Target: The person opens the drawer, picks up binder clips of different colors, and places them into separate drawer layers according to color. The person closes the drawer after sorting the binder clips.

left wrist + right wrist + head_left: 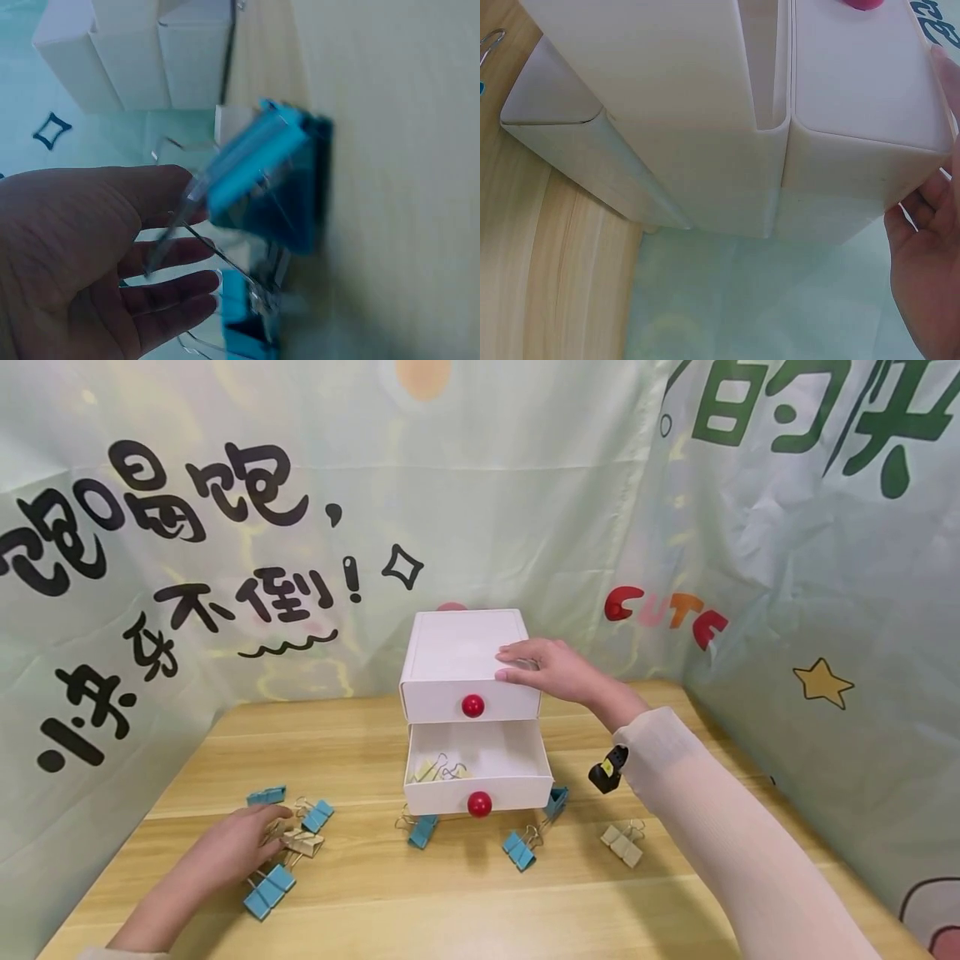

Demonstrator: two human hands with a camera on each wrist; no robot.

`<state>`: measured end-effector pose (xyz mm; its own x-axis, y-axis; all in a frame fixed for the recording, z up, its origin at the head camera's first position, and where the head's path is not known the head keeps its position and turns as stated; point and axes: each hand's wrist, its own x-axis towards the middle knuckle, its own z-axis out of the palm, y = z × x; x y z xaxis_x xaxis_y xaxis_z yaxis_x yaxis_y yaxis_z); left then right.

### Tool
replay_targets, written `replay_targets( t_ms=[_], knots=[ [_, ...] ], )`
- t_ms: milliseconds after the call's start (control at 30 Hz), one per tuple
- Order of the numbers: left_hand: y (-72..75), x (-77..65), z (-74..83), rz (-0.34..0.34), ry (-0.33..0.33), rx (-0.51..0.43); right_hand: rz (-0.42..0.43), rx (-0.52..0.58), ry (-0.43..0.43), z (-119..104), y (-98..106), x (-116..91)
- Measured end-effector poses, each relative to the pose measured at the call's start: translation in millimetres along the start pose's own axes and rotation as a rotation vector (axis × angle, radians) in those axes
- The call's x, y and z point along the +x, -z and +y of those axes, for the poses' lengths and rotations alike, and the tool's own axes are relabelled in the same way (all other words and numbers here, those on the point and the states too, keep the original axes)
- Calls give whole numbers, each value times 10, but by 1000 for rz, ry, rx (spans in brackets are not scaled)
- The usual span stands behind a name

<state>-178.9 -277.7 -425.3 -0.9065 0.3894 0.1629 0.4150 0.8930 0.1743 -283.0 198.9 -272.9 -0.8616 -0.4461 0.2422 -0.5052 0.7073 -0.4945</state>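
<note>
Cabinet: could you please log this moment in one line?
left hand: at clips | right hand: on cabinet | middle drawer: open, pale clips inside

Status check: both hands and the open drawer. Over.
Left hand at beige clip; right hand resting on white cabinet. Middle drawer open, yellow clips inside. Drawer's red knob unobstructed.
</note>
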Motion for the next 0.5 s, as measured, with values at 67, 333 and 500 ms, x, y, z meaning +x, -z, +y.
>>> replay_targets(
  t_ms=[67, 333, 500],
  knots=[
    [7, 9, 47, -9, -10, -7, 3, 3, 1, 6, -1, 0],
    [36, 62, 248, -98, 5, -67, -3, 6, -6, 14, 1, 8],
    [11, 127, 384, -131, 7, -75, -2, 14, -1, 16, -9, 8]
  ],
)
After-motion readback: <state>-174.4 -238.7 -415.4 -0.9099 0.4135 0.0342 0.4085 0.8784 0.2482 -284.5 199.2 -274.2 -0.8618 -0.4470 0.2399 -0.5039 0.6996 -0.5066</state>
